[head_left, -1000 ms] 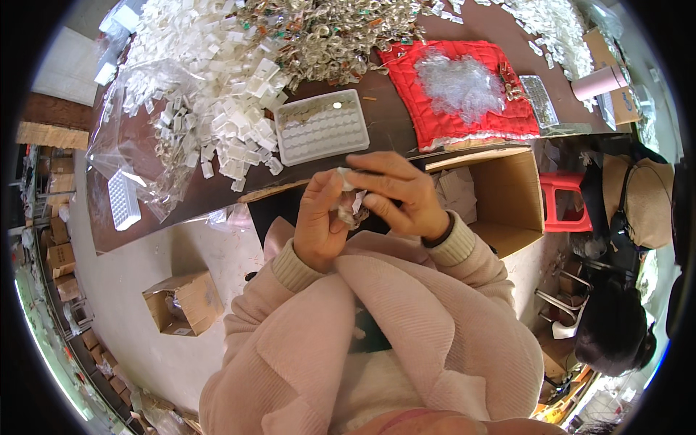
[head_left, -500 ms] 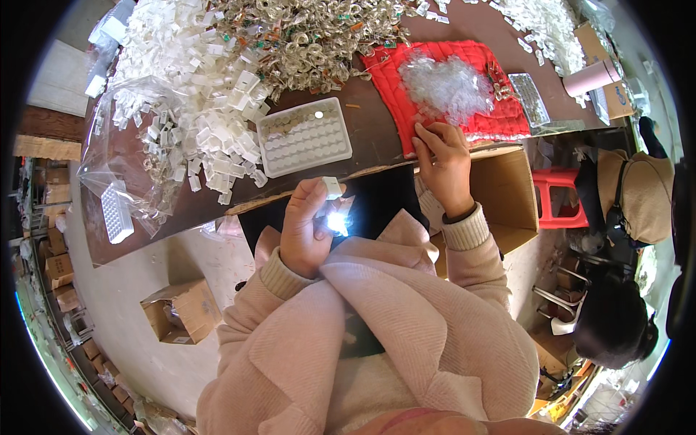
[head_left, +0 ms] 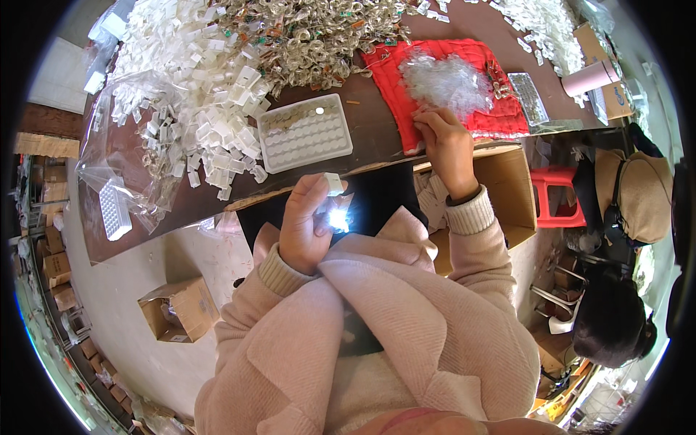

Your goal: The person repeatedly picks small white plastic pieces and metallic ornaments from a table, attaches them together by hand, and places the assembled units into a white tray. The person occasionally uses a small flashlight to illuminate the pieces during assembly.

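Observation:
My left hand (head_left: 304, 221) is closed, gripping a small white plastic case (head_left: 334, 184) between thumb and fingers just off the table's front edge. A bright white light (head_left: 338, 220) shines beside the same fingers, and its glare hides what it belongs to. My right hand (head_left: 448, 148) reaches over the near side of a red quilted cloth (head_left: 395, 90), with thumb and fingertips pinched together. Whatever lies between those fingertips is too small to make out. Just beyond them is a pile of thin clear plastic pieces (head_left: 446, 83).
A white tray (head_left: 344, 145) of round cells stands between heaps of white plastic cases (head_left: 225, 87) and clear ring-like parts (head_left: 312, 43). Right of the cloth lie another tray (head_left: 528, 98) and a pink cylinder (head_left: 591, 77). An open carton (head_left: 507, 188) sits below the table edge.
My right hand has shifted slightly away from me, its fingertips closer to the clear plastic pile. The left hand stays nearly still, with the white case in it.

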The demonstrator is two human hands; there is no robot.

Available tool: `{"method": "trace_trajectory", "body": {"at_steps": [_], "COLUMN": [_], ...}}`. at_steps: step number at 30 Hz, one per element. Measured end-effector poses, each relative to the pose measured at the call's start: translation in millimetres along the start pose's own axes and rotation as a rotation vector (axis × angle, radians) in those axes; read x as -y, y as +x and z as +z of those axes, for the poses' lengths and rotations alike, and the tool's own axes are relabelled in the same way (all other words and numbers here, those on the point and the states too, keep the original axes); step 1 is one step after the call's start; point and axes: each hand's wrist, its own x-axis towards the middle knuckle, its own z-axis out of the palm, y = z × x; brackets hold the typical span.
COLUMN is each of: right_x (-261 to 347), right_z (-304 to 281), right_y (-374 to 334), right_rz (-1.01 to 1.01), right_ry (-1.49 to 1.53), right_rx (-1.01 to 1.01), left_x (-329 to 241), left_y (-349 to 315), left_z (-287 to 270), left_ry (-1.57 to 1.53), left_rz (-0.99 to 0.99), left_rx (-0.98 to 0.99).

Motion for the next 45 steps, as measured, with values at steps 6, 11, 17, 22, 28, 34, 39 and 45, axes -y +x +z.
{"method": "trace_trajectory", "body": {"at_steps": [6, 11, 17, 22, 28, 34, 39, 45], "right_x": [28, 97, 126, 125, 131, 131, 133, 97], "right_z": [-7, -16, -8, -11, -12, -14, -4, -3], "right_y": [9, -13, -12, -10, -12, -13, -14, 29], "right_rz": [-0.019, -0.243, -0.330, -0.427, -0.464, -0.291, -0.398, -0.142], "right_ry": [0.191, 0.444, 0.571, 0.474, 0.398, 0.489, 0.379, 0.387], "right_rx": [-0.099, 0.131, 0.186, 0.255, 0.270, 0.256, 0.196, 0.246], "left_x": [-4, -8, -12, -12, -17, -18, -17, -26], "left_y": [-3, -8, -14, -14, -17, -18, -17, -15], "left_z": [6, 13, 14, 12, 11, 8, 7, 9], "left_ry": [-0.005, -0.015, -0.014, 0.019, 0.120, 0.134, 0.179, 0.157], "left_rz": [0.027, 0.038, 0.094, 0.137, 0.180, 0.192, 0.220, 0.135], "left_rx": [0.075, 0.119, 0.076, 0.073, 0.050, 0.032, 0.028, -0.039]}}
